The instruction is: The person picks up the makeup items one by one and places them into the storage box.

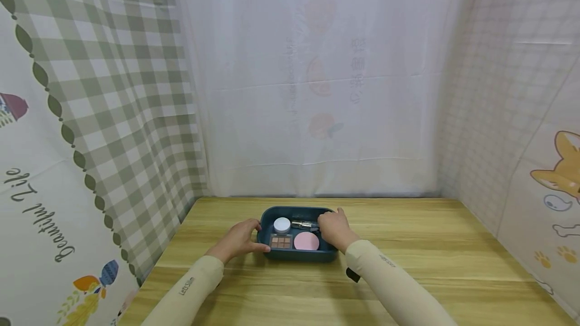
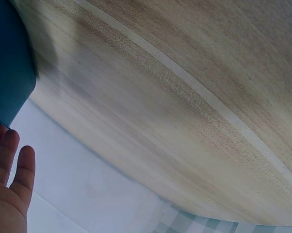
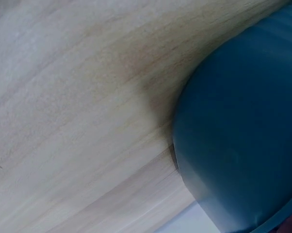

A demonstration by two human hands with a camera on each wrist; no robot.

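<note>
A dark blue tray (image 1: 296,255) with raised sides sits on the table. Inside lie a white round jar (image 1: 282,225), an eyeshadow palette (image 1: 281,241) with brown pans, a pink round compact (image 1: 306,241) and slim silver-and-black tubes (image 1: 302,225). My left hand (image 1: 242,239) is spread at the tray's left end, thumb and fingers at its rim; in the left wrist view its fingertips touch the tray's edge. Over the tray's right end reaches my right hand (image 1: 334,226), fingers bent down inside beside the tubes. Whether they grip anything is hidden.
The wooden table (image 1: 408,245) stretches out on both sides of the tray. A white curtain (image 1: 317,89) hangs behind it, with a green checked cloth (image 1: 136,89) on the left and a printed cloth (image 1: 512,140) on the right. A black strap piece (image 1: 352,274) is at my right wrist.
</note>
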